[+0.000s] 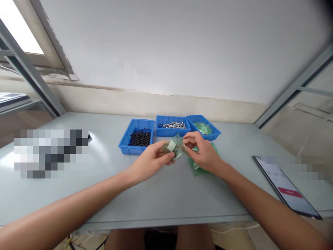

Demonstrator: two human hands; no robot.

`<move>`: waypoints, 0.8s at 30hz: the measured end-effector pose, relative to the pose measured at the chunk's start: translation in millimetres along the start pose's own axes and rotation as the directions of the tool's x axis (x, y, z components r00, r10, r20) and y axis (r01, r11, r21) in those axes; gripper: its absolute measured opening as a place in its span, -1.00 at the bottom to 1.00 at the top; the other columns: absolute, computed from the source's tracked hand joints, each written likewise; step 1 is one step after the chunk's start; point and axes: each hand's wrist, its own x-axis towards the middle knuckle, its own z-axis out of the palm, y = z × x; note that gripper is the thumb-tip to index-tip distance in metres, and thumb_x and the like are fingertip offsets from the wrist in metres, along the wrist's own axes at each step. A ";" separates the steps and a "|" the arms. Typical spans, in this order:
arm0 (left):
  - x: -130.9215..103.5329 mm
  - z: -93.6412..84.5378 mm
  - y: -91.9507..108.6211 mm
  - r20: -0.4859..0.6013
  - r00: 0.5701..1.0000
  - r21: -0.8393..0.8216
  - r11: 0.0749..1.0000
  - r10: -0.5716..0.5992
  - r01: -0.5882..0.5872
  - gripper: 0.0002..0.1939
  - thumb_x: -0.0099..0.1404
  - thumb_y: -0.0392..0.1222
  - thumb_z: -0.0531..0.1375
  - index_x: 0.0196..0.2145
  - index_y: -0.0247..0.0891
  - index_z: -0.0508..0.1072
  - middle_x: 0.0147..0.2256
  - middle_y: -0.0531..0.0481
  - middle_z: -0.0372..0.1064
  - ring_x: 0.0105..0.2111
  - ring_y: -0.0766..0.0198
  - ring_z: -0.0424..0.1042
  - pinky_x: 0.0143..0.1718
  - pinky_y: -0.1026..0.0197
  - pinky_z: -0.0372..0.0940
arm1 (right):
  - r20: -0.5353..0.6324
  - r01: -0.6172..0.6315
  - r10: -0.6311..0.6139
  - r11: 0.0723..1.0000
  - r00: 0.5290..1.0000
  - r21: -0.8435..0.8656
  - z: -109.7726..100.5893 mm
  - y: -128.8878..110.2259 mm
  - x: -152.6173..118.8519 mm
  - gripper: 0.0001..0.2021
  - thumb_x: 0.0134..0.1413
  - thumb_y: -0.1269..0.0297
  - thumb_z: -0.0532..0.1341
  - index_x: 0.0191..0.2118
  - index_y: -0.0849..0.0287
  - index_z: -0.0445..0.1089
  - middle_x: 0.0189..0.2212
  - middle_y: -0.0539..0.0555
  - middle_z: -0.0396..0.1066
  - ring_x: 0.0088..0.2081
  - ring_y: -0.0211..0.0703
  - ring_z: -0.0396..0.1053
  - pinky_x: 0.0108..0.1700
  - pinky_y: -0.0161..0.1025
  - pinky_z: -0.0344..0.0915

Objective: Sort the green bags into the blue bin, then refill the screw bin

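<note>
Between my two hands is a small clear plastic bag (pixel 178 141) with white pieces inside, held above the table. My left hand (pixel 157 155) grips the bag's left side between thumb and fingers. With fingers pinched, my right hand (pixel 203 152) holds the bag's right edge. Under and behind my right hand lies a green plastic bag (pixel 197 169) with pale pieces in it, partly hidden by the hand. Just beyond my left hand stands a blue bin (pixel 125 150) of black screws (pixel 140 138).
A second blue bin (pixel 169 132) holds silver metal pins or nails (pixel 177 125). Beside it, a tilted blue bin (pixel 214 134) contains green bags (pixel 203 128). A tablet or phone (pixel 288 189) lies at the right. A pixelated patch covers something at the left. The wall rises behind the table (pixel 166 205).
</note>
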 end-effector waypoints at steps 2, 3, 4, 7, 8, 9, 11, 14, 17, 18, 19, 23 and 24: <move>-0.2 0.2 0.0 0.016 1.000 0.004 1.000 -0.015 0.015 -0.88 0.23 -0.24 0.16 -0.27 -0.33 0.37 -0.37 0.03 0.33 -0.35 0.27 0.44 -0.31 0.22 0.34 | 0.037 -0.011 0.011 1.000 0.999 0.005 -0.5 -0.4 0.5 -0.82 0.20 0.31 0.10 -0.08 0.09 0.17 -0.33 0.03 0.47 -0.36 -0.22 0.40 -0.30 -0.30 0.34; -0.5 0.0 0.2 0.025 0.999 0.002 1.000 -0.023 0.023 -0.88 0.23 -0.24 0.16 -0.27 -0.33 0.37 -0.38 0.03 0.33 -0.35 0.27 0.44 -0.31 0.22 0.34 | 0.055 -0.016 0.016 1.000 0.998 0.002 -0.9 -1.2 1.0 -0.82 0.20 0.30 0.10 -0.08 0.09 0.19 -0.35 0.02 0.46 -0.38 -0.23 0.39 -0.31 -0.31 0.33; -0.8 -0.5 0.6 0.039 0.999 -0.006 0.999 -0.031 0.032 -0.88 0.24 -0.24 0.16 -0.27 -0.34 0.37 -0.37 0.02 0.34 -0.35 0.27 0.44 -0.31 0.22 0.35 | 0.072 -0.022 0.022 1.000 0.997 -0.002 -1.3 -2.3 1.5 -0.83 0.20 0.30 0.10 -0.08 0.08 0.21 -0.38 0.00 0.45 -0.39 -0.24 0.39 -0.33 -0.32 0.32; -1.9 -1.9 2.2 0.098 0.993 -0.049 0.996 -0.063 0.068 -0.86 0.25 -0.24 0.15 -0.24 -0.33 0.39 -0.34 0.01 0.35 -0.34 0.27 0.45 -0.29 0.21 0.36 | 0.108 -0.031 0.033 0.999 0.994 -0.024 -2.6 -5.7 2.7 -0.83 0.19 0.31 0.10 -0.10 0.08 0.27 -0.43 -0.03 0.43 -0.43 -0.26 0.37 -0.38 -0.36 0.28; -2.3 -2.2 2.8 0.115 0.990 -0.062 0.995 -0.076 0.083 -0.85 0.25 -0.23 0.15 -0.22 -0.32 0.38 -0.33 0.01 0.35 -0.33 0.26 0.45 -0.28 0.20 0.36 | 0.115 -0.027 0.030 0.999 0.993 -0.029 -2.9 -6.5 2.8 -0.84 0.18 0.32 0.10 -0.11 0.09 0.29 -0.44 -0.03 0.43 -0.44 -0.27 0.37 -0.39 -0.36 0.27; -2.7 -2.3 3.4 0.126 0.988 -0.073 0.993 -0.088 0.098 -0.84 0.25 -0.23 0.15 -0.20 -0.32 0.38 -0.33 0.01 0.36 -0.32 0.25 0.46 -0.27 0.18 0.37 | 0.116 -0.021 0.024 0.999 0.993 -0.030 -3.1 -7.1 2.6 -0.85 0.18 0.33 0.10 -0.13 0.09 0.30 -0.44 -0.03 0.43 -0.44 -0.27 0.37 -0.40 -0.37 0.26; -3.4 -2.2 4.4 0.137 0.985 -0.094 0.988 -0.105 0.119 -0.81 0.24 -0.24 0.17 -0.17 -0.32 0.38 -0.32 0.00 0.37 -0.32 0.24 0.46 -0.26 0.16 0.38 | 0.104 -0.004 0.007 1.000 0.995 -0.028 -3.3 -7.8 1.9 -0.88 0.17 0.34 0.11 -0.17 0.10 0.32 -0.46 -0.04 0.41 -0.45 -0.28 0.35 -0.41 -0.39 0.25; -3.7 -1.6 5.5 0.150 0.982 -0.122 0.983 -0.118 0.137 -0.80 0.22 -0.25 0.19 -0.19 -0.34 0.39 -0.34 0.00 0.39 -0.33 0.25 0.46 -0.25 0.16 0.38 | 0.074 0.017 -0.015 1.000 0.997 -0.025 -3.6 -7.8 0.5 -0.91 0.18 0.33 0.11 -0.20 0.11 0.32 -0.48 -0.04 0.39 -0.47 -0.30 0.32 -0.44 -0.40 0.22; -3.6 -0.9 6.1 0.146 0.980 -0.147 0.976 -0.136 0.158 -0.78 0.17 -0.29 0.24 -0.20 -0.35 0.38 -0.38 0.01 0.41 -0.35 0.26 0.46 -0.25 0.19 0.38 | 0.065 0.017 -0.016 1.000 0.998 -0.016 -3.9 -7.3 0.1 -0.91 0.18 0.32 0.11 -0.21 0.11 0.33 -0.48 -0.04 0.38 -0.47 -0.31 0.31 -0.43 -0.40 0.22; -3.6 -0.6 6.3 0.140 0.980 -0.161 0.974 -0.138 0.160 -0.75 0.15 -0.30 0.25 -0.19 -0.35 0.37 -0.38 0.01 0.41 -0.35 0.26 0.47 -0.26 0.19 0.38 | 0.068 0.007 -0.007 1.000 0.998 -0.005 -4.2 -7.1 0.3 -0.91 0.18 0.31 0.12 -0.21 0.11 0.33 -0.48 -0.04 0.38 -0.47 -0.31 0.31 -0.42 -0.39 0.21; -3.6 -0.3 6.5 0.133 0.982 -0.176 0.971 -0.138 0.160 -0.73 0.14 -0.30 0.26 -0.18 -0.34 0.36 -0.38 0.02 0.41 -0.36 0.26 0.47 -0.27 0.18 0.38 | 0.077 -0.008 0.008 1.000 0.997 0.011 -4.7 -7.1 0.7 -0.91 0.18 0.31 0.12 -0.21 0.11 0.33 -0.48 -0.04 0.38 -0.47 -0.30 0.30 -0.42 -0.39 0.21; -3.7 0.8 7.6 0.116 0.982 -0.207 0.964 -0.146 0.168 -0.70 0.12 -0.31 0.28 -0.18 -0.33 0.34 -0.39 0.03 0.41 -0.36 0.25 0.48 -0.28 0.17 0.40 | 0.159 -0.126 0.102 0.981 0.982 0.150 -8.7 -9.1 3.7 -0.89 0.20 0.35 0.07 -0.19 0.11 0.31 -0.50 -0.06 0.35 -0.49 -0.32 0.27 -0.44 -0.37 0.19; -3.7 0.9 7.6 0.113 0.982 -0.208 0.962 -0.154 0.175 -0.71 0.11 -0.31 0.28 -0.19 -0.33 0.33 -0.39 0.04 0.41 -0.37 0.26 0.48 -0.27 0.17 0.40 | 0.191 -0.163 0.125 0.966 0.974 0.199 -9.9 -10.3 4.5 -0.88 0.21 0.34 0.05 -0.19 0.11 0.31 -0.50 -0.06 0.34 -0.49 -0.32 0.26 -0.43 -0.37 0.20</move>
